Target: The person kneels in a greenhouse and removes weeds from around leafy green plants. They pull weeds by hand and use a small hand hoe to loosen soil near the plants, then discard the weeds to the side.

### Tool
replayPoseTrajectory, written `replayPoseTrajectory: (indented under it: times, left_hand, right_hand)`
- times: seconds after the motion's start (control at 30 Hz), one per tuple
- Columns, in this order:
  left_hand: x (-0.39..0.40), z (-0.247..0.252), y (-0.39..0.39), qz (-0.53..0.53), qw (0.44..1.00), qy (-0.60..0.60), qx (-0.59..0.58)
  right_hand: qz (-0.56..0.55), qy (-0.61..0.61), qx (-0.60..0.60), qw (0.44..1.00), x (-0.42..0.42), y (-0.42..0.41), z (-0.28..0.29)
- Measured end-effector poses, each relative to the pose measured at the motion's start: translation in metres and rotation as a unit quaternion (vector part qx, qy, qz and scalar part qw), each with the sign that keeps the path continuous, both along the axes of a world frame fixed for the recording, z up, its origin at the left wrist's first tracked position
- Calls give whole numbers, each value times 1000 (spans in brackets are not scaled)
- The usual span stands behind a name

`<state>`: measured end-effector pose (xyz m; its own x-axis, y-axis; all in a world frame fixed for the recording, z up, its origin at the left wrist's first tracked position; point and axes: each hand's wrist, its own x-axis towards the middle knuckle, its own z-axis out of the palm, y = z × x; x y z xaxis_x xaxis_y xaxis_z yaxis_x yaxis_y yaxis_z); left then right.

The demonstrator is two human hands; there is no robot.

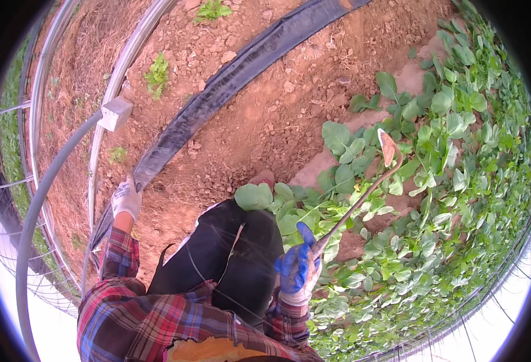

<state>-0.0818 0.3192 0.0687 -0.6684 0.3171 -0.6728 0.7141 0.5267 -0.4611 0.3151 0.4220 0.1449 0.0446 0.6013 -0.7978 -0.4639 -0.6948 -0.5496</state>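
Note:
My left hand (127,197), in a white work glove, is at the lower part of a long black flattened hose or plastic strip (229,83) lying on the soil; its fingertips touch the edge, and whether they grip it is hidden. My right hand (298,267), in a white glove with blue coating, is closed around the handle of a small hand hoe (353,206). The hoe points up and to the right, and its rusty blade (388,147) is over leafy green plants (441,102).
Dry, cloddy soil (270,117) lies before my knees. Dense leafy plants fill the right side. On the left, a grey curved pipe (43,194) meets a pale block (116,113) beside long pale rails (111,86). Small weeds (157,76) grow near the rails.

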Motion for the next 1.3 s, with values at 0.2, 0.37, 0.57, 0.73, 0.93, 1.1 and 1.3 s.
replayPoseTrajectory:
  times: [0.2,0.37,0.57,0.73,0.93,1.1,1.3]
  left_hand:
    - [7,1,8,10,1000,10,7]
    - [-4,-13,-19,2,998,42,36]
    - [11,-18,-14,38,995,93,25]
    - [27,-23,-1,99,987,125,0]
    - [38,-36,-17,140,981,137,6]
    - [33,-42,-24,172,976,125,35]
    - [43,-39,5,201,971,131,18]
  right_hand:
    - [17,91,-42,995,-2,25,-22]
    - [153,235,-123,952,-23,62,-43]
    - [561,62,215,797,-60,111,-82]
    - [635,-19,209,743,-61,117,-92]
    - [627,-40,116,769,-13,147,-104]
    - [394,126,-16,910,-5,157,-119]
    - [257,244,-58,933,-11,207,-135]
